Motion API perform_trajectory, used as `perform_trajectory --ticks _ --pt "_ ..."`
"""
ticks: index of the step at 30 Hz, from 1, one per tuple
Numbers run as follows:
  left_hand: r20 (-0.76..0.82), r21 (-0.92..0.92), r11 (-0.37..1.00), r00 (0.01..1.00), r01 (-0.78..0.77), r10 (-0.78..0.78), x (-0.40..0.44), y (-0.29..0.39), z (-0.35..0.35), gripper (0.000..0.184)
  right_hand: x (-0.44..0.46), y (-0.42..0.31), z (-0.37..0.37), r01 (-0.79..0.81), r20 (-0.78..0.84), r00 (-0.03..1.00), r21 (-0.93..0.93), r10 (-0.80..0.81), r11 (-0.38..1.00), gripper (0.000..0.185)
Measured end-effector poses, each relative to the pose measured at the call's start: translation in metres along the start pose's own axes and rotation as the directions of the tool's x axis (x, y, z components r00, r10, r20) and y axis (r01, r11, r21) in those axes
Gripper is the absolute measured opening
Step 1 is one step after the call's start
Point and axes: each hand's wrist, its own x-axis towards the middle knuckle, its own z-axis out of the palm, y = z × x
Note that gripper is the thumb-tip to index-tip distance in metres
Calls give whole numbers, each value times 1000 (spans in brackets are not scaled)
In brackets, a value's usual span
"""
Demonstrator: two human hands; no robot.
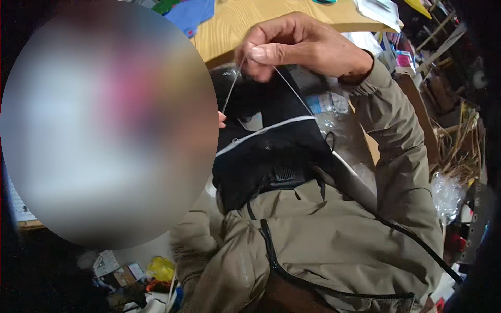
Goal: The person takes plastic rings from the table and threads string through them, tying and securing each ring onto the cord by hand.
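My right hand (308, 49) is raised near the table's edge, its thumb and fingers pinched on a thin white thread (293, 85). From the pinch one strand slants down to the right, to the white edging (282, 124) of a black fabric piece (261, 161). The other strand drops left toward my left hand (222, 119), of which only fingertips show beside a large blurred oval. That blur hides the rest of the hand and whatever it may hold. The black fabric lies over my lap, against my khaki jacket (334, 229).
Ahead is a wooden table (235, 26) with a blue cloth (193, 15) and white papers (378, 13). Clear plastic wrapping (449, 195) and dry stalks (459, 141) stand at the right. Clutter with a yellow bag (160, 268) lies on the lower left floor.
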Motion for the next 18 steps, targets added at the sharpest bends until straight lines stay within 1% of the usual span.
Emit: perform_trajectory --ticks 1,2,5,6,9,10,12,13,14,15,17,18 --pt "4 -5 1000 1000 10 -10 0 4 0 18 10 -3 5 133 -42 990 39 -132 990 31" --pt "-2 14 1000 1000 -5 5 0 9 2 18 17 -9 8 156 -48 987 30 -154 987 31" --pt "-11 14 999 1000 29 -29 -3 20 10 19 30 -28 22 129 -167 983 329 -77 935 31" --pt "-17 22 999 1000 26 -26 -3 18 9 19 33 -30 23 139 -166 982 329 -87 934 31" --pt "66 -144 990 998 -2 12 -3 10 6 20 43 -36 27 15 -112 993 367 29 930 28" --pt "53 -144 990 998 -7 14 -3 11 -1 20 44 -37 29 17 -101 995 363 21 932 28" --pt "-178 -263 961 983 -89 42 -4 16 -27 24 44 -35 38 -182 -14 982 152 187 971 24" --pt "-299 -314 939 953 -140 42 -5 20 -38 28 45 -33 43 -271 21 962 33 271 962 22" --pt "-328 -316 938 944 -145 35 -7 24 -45 28 45 -28 47 -265 49 963 22 263 964 22" --pt "-248 -456 874 967 -167 55 -9 28 -51 30 43 -21 51 -266 96 960 30 263 963 19" --pt "-97 -704 689 985 -169 143 -14 34 -58 35 42 -9 56 -269 172 950 28 260 963 17" --pt "-123 -708 683 983 -181 134 -17 37 -56 35 42 -5 57 -285 192 941 10 278 958 16"
